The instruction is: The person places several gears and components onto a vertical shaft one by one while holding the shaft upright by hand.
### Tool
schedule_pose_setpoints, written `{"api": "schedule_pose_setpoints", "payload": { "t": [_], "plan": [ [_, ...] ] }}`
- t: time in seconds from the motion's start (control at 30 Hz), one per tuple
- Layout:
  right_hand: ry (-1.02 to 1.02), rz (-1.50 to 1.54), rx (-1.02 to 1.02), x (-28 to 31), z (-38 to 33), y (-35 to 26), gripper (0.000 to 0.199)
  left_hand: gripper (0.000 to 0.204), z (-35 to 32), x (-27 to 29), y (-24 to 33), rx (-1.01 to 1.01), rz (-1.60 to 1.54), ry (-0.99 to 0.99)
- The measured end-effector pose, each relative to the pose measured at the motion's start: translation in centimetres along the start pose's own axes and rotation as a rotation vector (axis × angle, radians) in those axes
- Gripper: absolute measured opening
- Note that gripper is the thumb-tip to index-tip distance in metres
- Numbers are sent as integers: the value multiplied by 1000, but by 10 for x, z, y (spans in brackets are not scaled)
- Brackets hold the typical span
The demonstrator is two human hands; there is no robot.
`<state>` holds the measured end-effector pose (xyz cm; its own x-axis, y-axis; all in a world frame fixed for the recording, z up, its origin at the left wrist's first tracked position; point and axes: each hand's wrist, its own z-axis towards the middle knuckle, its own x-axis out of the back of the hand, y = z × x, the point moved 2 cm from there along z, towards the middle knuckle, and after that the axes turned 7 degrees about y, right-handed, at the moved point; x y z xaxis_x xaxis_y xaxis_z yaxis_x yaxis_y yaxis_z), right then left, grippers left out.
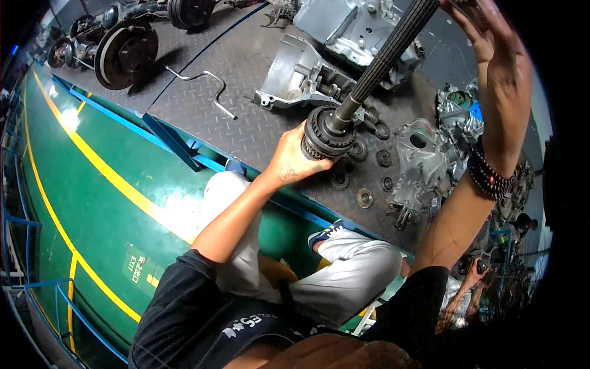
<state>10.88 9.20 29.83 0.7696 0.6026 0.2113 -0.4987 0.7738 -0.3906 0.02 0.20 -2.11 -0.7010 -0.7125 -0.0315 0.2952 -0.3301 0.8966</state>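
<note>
A long dark splined shaft (393, 52) rises from the middle of the view and runs out past the top edge. At its lower end sits a toothed gear assembly (330, 131). My left hand (295, 158) is closed around this assembly from the near left side. My right hand (501, 58) is raised at the upper right beside the shaft's upper part. Its visible fingers are stretched and apart; some fingertips are cut off by the top edge. Whether they touch the shaft I cannot tell. Below the shaft, several loose gears (365, 197) lie on the metal plate table (203, 144).
An open silver housing (289, 74) and a larger casting (344, 27) stand behind. A cover-like casting (418, 163) lies right of the gears. A bent metal rod (215, 83) and a brake drum (126, 54) are left. Another person's hand (474, 273) shows lower right.
</note>
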Motion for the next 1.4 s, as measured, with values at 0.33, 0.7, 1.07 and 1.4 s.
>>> {"api": "schedule_pose_setpoints", "payload": {
  "t": [0.33,0.7,1.07,1.4],
  "plan": [
    [181,316,-256,0,-56,71,51,85,2,-9,-4,-5,121,-3],
    [37,209,-502,-21,-200,99,70,64,1,-2,-2,30,-7,24],
    [-261,211,-654,-25,-198,96,59,82,1,0,6,64,14,10],
    [-197,328,-667,-35,-200,98,41,80,0,0,7,54,28,9]
  ]
}}
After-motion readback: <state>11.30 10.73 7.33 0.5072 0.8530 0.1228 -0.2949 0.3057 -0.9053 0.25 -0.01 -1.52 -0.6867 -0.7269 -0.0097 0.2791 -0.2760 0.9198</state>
